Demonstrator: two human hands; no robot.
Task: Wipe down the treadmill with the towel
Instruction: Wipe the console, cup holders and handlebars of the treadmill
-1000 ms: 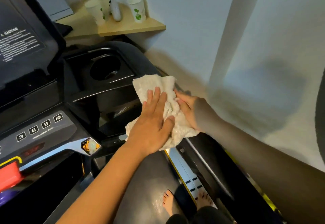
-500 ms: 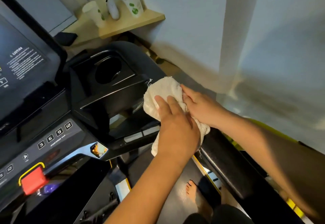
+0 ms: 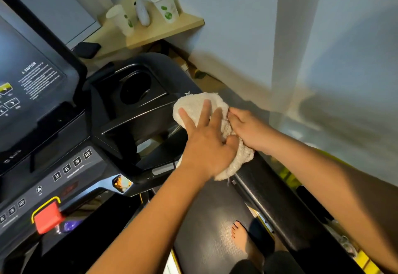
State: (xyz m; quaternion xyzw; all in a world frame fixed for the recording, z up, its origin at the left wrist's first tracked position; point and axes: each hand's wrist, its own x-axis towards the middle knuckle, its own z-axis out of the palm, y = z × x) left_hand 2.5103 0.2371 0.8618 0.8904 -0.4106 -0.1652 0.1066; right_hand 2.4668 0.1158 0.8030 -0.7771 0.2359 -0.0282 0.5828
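Your left hand (image 3: 207,142) lies flat, fingers spread, on the towel (image 3: 199,106); your right hand (image 3: 247,131) pinches its edge on the treadmill (image 3: 280,205) handrail. Careful: a loose corner hangs and could bunch or slip free under uneven pressure.

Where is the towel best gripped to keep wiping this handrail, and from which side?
Probably from above, around the bunched middle of the towel, where it drapes over the handrail. The left hand lies spread flat on top and the right hand presses its right edge. The loose lower end hangs free, so gripping there would likely let it slip off.
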